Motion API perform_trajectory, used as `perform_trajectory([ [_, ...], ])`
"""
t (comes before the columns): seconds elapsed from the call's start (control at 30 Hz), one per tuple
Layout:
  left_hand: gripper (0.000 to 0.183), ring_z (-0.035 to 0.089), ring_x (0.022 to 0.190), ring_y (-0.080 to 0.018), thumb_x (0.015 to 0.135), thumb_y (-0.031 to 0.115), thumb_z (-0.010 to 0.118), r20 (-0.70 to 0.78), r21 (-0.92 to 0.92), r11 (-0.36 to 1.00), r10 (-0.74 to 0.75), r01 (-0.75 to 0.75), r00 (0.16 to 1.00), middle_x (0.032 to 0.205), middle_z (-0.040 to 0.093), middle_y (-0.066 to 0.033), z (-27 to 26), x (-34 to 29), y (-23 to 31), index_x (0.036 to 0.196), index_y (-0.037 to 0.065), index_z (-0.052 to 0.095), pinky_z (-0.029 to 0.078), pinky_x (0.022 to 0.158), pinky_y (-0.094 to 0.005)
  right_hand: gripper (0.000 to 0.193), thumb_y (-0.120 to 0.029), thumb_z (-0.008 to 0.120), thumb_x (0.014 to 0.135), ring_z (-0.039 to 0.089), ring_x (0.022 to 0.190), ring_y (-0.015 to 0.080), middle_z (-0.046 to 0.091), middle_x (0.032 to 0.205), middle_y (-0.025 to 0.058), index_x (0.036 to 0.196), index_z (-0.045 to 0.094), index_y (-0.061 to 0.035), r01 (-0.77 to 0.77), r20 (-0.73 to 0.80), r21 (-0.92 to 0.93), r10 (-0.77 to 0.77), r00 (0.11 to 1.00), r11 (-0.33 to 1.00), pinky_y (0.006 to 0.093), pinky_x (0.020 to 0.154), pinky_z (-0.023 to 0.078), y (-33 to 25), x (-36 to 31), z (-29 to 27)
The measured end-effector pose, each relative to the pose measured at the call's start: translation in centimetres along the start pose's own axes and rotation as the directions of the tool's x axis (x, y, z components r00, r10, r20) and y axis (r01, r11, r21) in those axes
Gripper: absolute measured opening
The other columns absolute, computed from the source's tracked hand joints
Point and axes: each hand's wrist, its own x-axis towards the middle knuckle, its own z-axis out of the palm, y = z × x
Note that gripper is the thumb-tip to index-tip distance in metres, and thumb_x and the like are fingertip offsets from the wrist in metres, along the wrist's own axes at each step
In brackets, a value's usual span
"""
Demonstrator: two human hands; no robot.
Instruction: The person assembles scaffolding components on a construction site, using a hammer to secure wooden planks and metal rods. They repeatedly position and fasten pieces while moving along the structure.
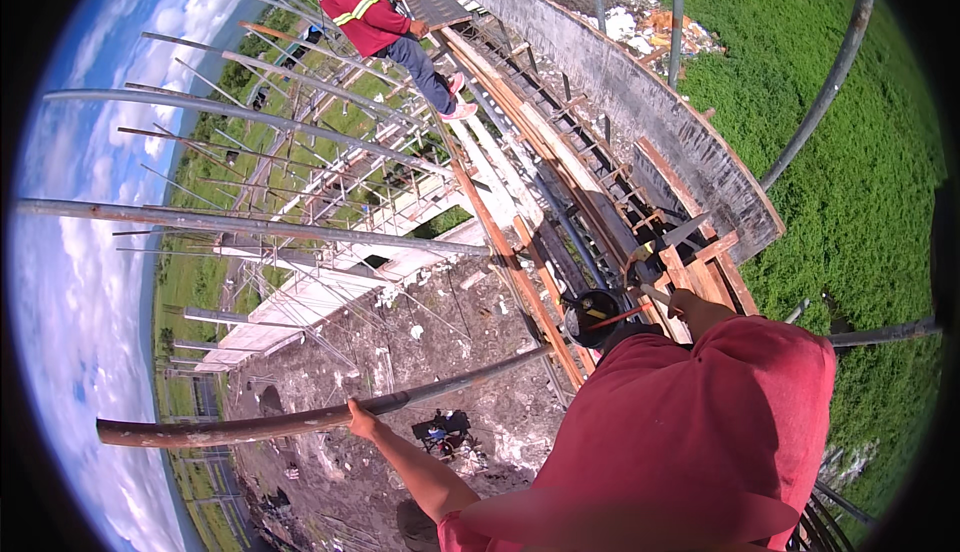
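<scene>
My left hand (pixel 362 420) is closed around a long rusty metal pole (pixel 230 430) that slants out to the left. On the right, my right hand (pixel 686 305) is closed at the end of a pale-handled tool (pixel 655 294); its head is too small and cluttered to make out. Just beyond that tool, a grey tapered blade, like a handsaw's (pixel 686 229), lies by the timber formwork (pixel 715 282). A black bucket (pixel 592 312) stands left of my right hand, with a reddish stick across its opening.
Narrow planks (pixel 510 262) run ahead along the high wall top, where a person in a red shirt (pixel 360 17) stands. Upright metal poles (pixel 300 220) line the left side, above a drop to rubble ground (pixel 330 382). A grey formwork panel (pixel 640 92) borders grass on the right.
</scene>
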Motion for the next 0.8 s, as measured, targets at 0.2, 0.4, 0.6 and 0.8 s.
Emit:
perform_trajectory([
  [0.2,0.058,0.066,0.086,-0.0269,0.077,0.036,0.081,0.007,-0.009,1.0,-0.026,0.026,1.0,0.102,0.069,-0.017,0.0,-0.6,0.7,0.108,-0.011,0.067,0.054,0.08,-0.0406,0.028,-0.003,0.085,0.07,0.056,0.044,0.0217,0.055,0.056,0.0134,0.088,0.068,0.0083,0.002,0.008,0.015,-0.003,1.0,1.0,0.0379,0.04,0.045,0.2,0.4,0.3],
  [0.4,0.058,0.064,0.09,-0.0276,0.082,0.03,0.08,0.016,-0.006,0.999,-0.035,0.035,0.999,0.107,0.067,-0.018,0.2,-1.4,1.6,0.115,-0.015,0.062,0.053,0.08,-0.0417,0.029,-0.004,0.085,0.07,0.059,0.048,0.0225,0.058,0.059,0.0145,0.091,0.068,0.007,-0.022,0.013,-0.014,0.022,1.0,1.0,0.0391,0.042,0.047,0.3,0.6,0.3],
  [0.6,0.056,0.065,0.09,-0.0277,0.081,0.03,0.079,-0.008,0.027,0.999,-0.039,0.039,0.999,0.106,0.067,-0.0177,0.3,-1.4,1.7,0.112,-0.014,0.064,0.053,0.081,-0.042,0.03,-0.004,0.084,0.07,0.06,0.05,0.0232,0.061,0.064,0.015,0.092,0.068,0.0071,-0.02,-0.005,-0.06,0.02,1.0,0.998,0.0398,0.044,0.049,-0.1,0.1,0.4],
  [0.8,0.055,0.065,0.09,-0.0275,0.082,0.031,0.079,0.006,0.015,0.999,-0.041,0.041,0.999,0.106,0.068,-0.0182,0.1,-1.1,1.3,0.111,-0.014,0.065,0.053,0.082,-0.0418,0.028,-0.005,0.083,0.071,0.06,0.05,0.0221,0.061,0.063,0.0139,0.091,0.068,0.0076,-0.027,-0.022,-0.095,0.025,0.999,0.995,0.0388,0.044,0.049,-0.1,0.0,0.6],
])
